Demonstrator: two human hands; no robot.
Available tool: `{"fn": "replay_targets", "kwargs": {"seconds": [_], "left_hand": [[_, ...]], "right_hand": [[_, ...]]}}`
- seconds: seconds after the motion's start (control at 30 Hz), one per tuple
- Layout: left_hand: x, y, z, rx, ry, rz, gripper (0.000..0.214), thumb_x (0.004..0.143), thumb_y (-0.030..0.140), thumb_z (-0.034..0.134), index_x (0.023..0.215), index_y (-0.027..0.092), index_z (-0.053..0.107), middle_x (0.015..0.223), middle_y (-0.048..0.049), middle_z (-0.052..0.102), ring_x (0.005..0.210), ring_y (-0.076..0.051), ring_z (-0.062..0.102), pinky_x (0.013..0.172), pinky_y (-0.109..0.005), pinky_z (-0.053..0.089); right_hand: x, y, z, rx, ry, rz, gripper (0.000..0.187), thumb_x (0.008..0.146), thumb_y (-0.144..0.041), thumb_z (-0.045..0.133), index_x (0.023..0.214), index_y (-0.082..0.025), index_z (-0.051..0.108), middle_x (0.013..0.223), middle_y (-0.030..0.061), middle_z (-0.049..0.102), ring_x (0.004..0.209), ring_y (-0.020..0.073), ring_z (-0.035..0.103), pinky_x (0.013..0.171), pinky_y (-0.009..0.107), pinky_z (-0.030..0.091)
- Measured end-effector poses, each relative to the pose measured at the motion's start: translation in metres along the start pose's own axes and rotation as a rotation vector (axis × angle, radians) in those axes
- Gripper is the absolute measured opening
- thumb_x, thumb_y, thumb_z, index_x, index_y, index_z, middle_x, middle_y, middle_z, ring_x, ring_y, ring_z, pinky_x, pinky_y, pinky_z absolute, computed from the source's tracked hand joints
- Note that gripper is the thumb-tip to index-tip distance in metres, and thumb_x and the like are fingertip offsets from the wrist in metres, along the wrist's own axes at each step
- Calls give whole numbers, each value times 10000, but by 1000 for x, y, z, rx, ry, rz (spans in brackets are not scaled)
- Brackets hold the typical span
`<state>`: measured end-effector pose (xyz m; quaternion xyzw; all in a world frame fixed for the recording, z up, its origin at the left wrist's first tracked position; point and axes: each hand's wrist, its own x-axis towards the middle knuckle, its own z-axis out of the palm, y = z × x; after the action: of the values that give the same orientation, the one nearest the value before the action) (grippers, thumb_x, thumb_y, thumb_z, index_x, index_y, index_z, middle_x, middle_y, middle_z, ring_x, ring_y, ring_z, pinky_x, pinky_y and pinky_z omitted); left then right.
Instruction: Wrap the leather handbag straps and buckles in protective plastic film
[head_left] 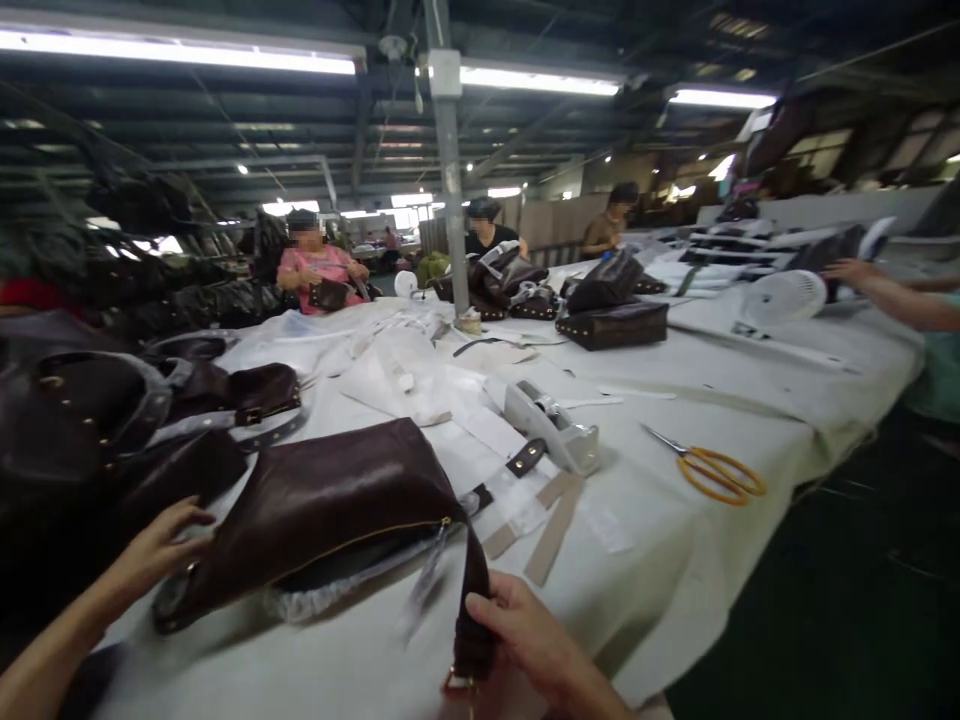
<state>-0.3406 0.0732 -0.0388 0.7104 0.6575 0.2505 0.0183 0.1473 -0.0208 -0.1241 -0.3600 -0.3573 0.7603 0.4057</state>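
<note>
A dark brown leather handbag (352, 490) lies on the cloth-covered table before me, its gold zipper (375, 535) partly open along the near edge. My right hand (529, 635) grips the bag's wide leather strap (472, 580) between thumb and fingers, near a metal buckle (459, 685) at the strap's lower end. At the bag's left end is my left hand (165, 550), fingers stretched apart; whether they touch the leather I cannot tell. Clear plastic wrap (322, 595) pokes out below the zipper, and a blurred wrapped pull hangs by its right end.
Orange-handled scissors (720, 475) and a tape dispenser (551, 425) lie to the right. More dark bags (82, 410) crowd the left; others (615, 310) stand farther back near a post (450, 170). A white fan (784, 297) is at right. Co-workers (319, 265) sit across the table.
</note>
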Motion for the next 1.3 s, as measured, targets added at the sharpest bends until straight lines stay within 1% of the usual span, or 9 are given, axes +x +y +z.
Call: {"fn": "replay_targets", "kwargs": {"seconds": [0.13, 0.17, 0.27, 0.37, 0.5, 0.63, 0.77, 1.07, 1.3], "left_hand": [[9, 73, -17, 56, 418, -39, 276, 762, 550, 511, 724, 278, 548, 719, 36, 595, 813, -262, 585, 667, -298, 495], [13, 103, -17, 53, 399, -19, 272, 784, 542, 507, 745, 278, 564, 735, 57, 604, 766, -234, 573, 662, -288, 483], [23, 204, 4, -29, 116, 176, 410, 865, 517, 427, 606, 218, 531, 616, 35, 555, 618, -169, 534, 631, -263, 450], [31, 296, 57, -89, -270, 392, 433, 929, 422, 372, 622, 206, 587, 701, -23, 626, 681, -177, 595, 701, -276, 476], [39, 368, 142, 153, -544, 376, 346, 945, 283, 402, 800, 163, 692, 1019, -141, 682, 980, -241, 637, 943, -343, 462], [48, 389, 200, 266, -556, 276, 254, 900, 222, 500, 982, 87, 698, 1167, -257, 632, 1114, -350, 607, 927, -448, 479], [52, 392, 221, 322, -538, 198, 260, 864, 84, 480, 1000, 72, 700, 1064, -259, 679, 1057, -345, 645, 881, -430, 484], [69, 383, 214, 196, -411, 107, 81, 774, 175, 616, 803, 167, 691, 877, -96, 724, 877, -236, 663, 714, -286, 450], [84, 369, 194, -22, -359, 114, 164, 758, 209, 622, 599, 172, 639, 549, 7, 577, 629, -161, 600, 610, -239, 395]], "right_hand": [[0, -4, 3, 19, 0, -40, 437, 619, -485, 817, 816, -136, 644, 689, -12, 604, 638, 130, 542, 653, 273, 465], [1, -4, 4, 18, 6, -50, 426, 623, -478, 812, 810, -134, 642, 686, -16, 599, 631, 122, 533, 649, 264, 457], [4, -6, 5, 7, 17, -57, 420, 631, -484, 792, 811, -141, 629, 670, -29, 586, 617, 119, 526, 657, 271, 458], [5, -8, 4, -27, 16, -48, 393, 648, -466, 763, 837, -146, 635, 691, -26, 605, 651, 142, 559, 696, 301, 478], [3, -11, 3, -110, 32, -101, 322, 675, -380, 709, 882, -137, 670, 765, 6, 669, 800, 208, 624, 774, 323, 477], [0, -12, 2, -100, -8, -126, 262, 691, -327, 654, 871, -138, 671, 761, 9, 676, 790, 206, 626, 774, 316, 463], [-1, -13, 1, -105, 20, -54, 196, 674, -293, 633, 802, -145, 654, 666, -11, 627, 654, 163, 571, 637, 270, 427], [4, -17, 2, -108, 56, -72, 155, 656, -259, 599, 763, -150, 626, 647, -20, 580, 617, 137, 512, 599, 246, 381], [4, -18, 2, -72, 1, -86, 223, 646, -322, 660, 791, -155, 632, 680, -23, 588, 661, 149, 530, 654, 266, 411]]}}
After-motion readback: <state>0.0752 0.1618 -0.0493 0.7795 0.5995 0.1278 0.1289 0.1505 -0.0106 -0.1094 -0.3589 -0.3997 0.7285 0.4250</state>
